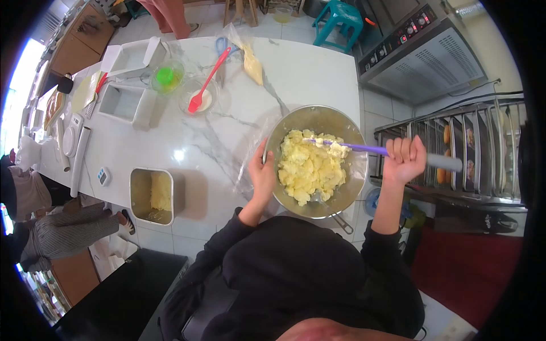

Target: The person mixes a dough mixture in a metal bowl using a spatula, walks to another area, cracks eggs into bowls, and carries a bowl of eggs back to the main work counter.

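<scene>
A large metal bowl [355, 170] holds a lumpy pale yellow mixture [307, 170]. My left hand [262, 177] grips the bowl's left rim, thumb on the inner side. In my right hand [405, 159], closed in a fist to the right of the bowl, is a spatula [364, 149] with a purple shaft and a grey handle end. The spatula reaches over the right rim, and its head is coated with the mixture near the bowl's upper middle. A wire handle [342, 224] sticks out at the bowl's lower edge.
On the marble table [227, 148] are a metal tin with yellow filling [177, 196], lined tins [126, 103], a red spatula [209, 82] on a small bowl, and a piping bag [251, 65]. A tray rack [455, 148] stands right. Other people [68, 230] are at far left.
</scene>
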`<state>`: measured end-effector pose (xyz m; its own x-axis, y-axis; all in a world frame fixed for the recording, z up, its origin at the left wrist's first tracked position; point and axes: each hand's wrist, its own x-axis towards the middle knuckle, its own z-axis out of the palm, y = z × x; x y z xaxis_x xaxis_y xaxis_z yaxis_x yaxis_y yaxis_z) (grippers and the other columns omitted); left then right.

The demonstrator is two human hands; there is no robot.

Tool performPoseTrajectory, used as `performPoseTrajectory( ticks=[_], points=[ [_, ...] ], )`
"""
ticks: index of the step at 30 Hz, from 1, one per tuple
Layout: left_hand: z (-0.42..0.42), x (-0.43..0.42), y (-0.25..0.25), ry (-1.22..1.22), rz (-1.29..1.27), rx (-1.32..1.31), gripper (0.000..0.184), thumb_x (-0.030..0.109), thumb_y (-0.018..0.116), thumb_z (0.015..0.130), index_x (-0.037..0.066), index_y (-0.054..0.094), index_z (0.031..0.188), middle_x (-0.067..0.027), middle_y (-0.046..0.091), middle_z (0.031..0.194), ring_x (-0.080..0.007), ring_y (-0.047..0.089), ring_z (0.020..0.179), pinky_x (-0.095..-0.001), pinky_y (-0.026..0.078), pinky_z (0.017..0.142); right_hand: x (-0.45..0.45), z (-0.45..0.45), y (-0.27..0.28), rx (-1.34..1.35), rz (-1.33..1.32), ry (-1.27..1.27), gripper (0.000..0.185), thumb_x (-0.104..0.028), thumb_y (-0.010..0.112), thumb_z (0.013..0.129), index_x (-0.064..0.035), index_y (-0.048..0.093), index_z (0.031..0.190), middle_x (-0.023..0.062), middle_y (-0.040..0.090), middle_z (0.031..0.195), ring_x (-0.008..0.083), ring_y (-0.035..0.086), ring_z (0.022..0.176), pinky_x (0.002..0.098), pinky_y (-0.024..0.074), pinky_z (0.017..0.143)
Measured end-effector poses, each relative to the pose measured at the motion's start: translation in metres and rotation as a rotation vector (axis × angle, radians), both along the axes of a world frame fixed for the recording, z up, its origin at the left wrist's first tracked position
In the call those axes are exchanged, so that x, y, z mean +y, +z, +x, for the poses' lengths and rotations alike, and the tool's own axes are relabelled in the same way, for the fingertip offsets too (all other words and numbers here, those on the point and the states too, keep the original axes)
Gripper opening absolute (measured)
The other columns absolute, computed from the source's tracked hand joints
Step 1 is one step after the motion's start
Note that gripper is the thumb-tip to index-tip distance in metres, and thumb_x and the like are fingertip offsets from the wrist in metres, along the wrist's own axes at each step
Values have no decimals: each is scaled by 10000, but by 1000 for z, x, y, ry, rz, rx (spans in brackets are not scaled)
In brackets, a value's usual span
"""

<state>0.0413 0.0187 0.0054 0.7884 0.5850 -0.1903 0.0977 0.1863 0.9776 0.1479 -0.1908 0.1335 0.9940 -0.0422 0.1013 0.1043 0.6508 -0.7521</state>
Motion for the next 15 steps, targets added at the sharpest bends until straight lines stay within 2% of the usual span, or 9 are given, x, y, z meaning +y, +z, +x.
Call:
performPoseTrajectory(
  ticks=[1, 2, 4, 6, 8, 11, 14, 15],
  points=[
    [1, 0, 0, 6, -11, 3, 342, -12, 454, 844, -31, 476, 1185, -107, 565, 1098, -120, 524, 945, -239, 398, 823, -1, -7, 2, -79, -9, 37, 334, -153, 423, 836, -138, 266, 542, -22, 233, 402, 96, 200, 370, 263, 204, 401],
    [3, 1, 0, 15, -22, 4, 343, -13, 454, 843, -32, 476, 1185, -106, 565, 1100, -120, 525, 943, -238, 399, 822, -3, -13, -12, -208, -130, 162, 337, -144, 381, 861, -150, 260, 547, -22, 231, 412, 98, 182, 373, 259, 216, 411],
    [2, 1, -6, -2, -39, -28, 343, -9, 454, 845, -31, 474, 1187, -102, 568, 1091, -113, 525, 932, -238, 402, 815, 1, -36, -35, -138, -241, 291, 342, -140, 386, 861, -137, 250, 548, -10, 228, 414, 105, 191, 373, 267, 222, 407],
    [0, 2, -11, -12, -33, -14, 341, -5, 453, 849, -29, 474, 1188, -97, 573, 1077, -106, 524, 921, -237, 406, 809, 0, -58, -54, -249, -172, 233, 308, -122, 385, 860, -116, 265, 576, -1, 232, 427, 112, 212, 375, 270, 223, 401],
    [-1, 1, -13, -12, 3, 43, 338, 0, 452, 853, -27, 476, 1188, -90, 581, 1056, -99, 524, 910, -235, 411, 803, 6, -70, -72, -481, -247, 314, 278, -123, 393, 869, -110, 289, 612, 3, 248, 440, 124, 231, 379, 280, 227, 395],
    [-1, -1, -12, 12, -111, -8, 332, 9, 453, 856, -24, 482, 1185, -80, 593, 1026, -93, 523, 899, -234, 417, 795, 39, -69, -77, -710, -575, 227, 257, -124, 397, 873, -117, 304, 633, 5, 243, 441, 137, 229, 377, 280, 224, 388],
    [-5, 1, 1, -17, -164, 24, 332, 11, 453, 856, -24, 482, 1185, -73, 596, 1021, -90, 522, 900, -228, 416, 792, 41, -41, -101, -355, -223, 296, 284, -142, 410, 873, -127, 306, 609, 3, 228, 421, 129, 206, 357, 273, 218, 374],
    [-7, 0, 2, -16, -125, 15, 334, 11, 454, 854, -24, 481, 1186, -78, 594, 1028, -94, 522, 907, -230, 412, 799, 36, -26, -101, -234, -181, 251, 291, -145, 415, 869, -128, 307, 600, -4, 220, 415, 121, 198, 349, 268, 214, 368]
  ],
)
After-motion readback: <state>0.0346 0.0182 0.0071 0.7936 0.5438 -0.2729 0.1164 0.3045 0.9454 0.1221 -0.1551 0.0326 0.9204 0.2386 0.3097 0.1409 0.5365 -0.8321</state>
